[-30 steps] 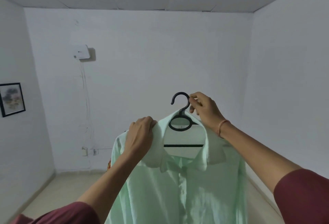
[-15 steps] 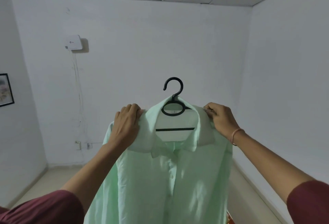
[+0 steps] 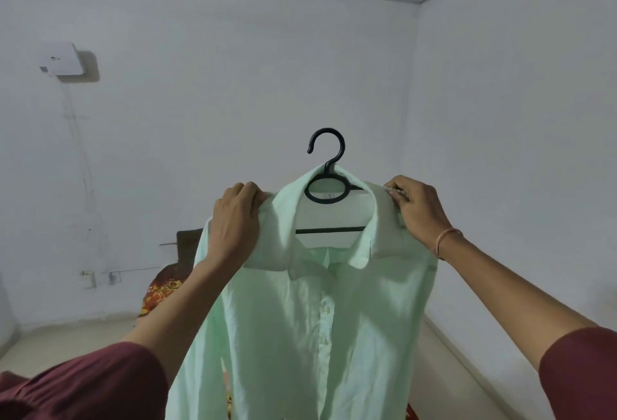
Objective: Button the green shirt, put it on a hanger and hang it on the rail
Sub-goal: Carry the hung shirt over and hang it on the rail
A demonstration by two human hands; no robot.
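Pale tiled floor point(image 3: 76, 339) below white walls; patterned red-orange cloth point(image 3: 160, 292) lying low at the back wall.

The green shirt point(image 3: 300, 336) at the centre of the frame is a thin, matt woven cloth, lightly crinkled, with small pale glossy buttons point(image 3: 325, 310) down its front. The hanger point(image 3: 326, 165) looks like smooth black plastic with a faint sheen on its hook. The sleeves point(image 3: 83, 383) at the lower corners are matt maroon cloth. The walls point(image 3: 200, 102) are matt white paint, scuffed at the left. The white box point(image 3: 61, 58) at upper left looks like smooth plastic.
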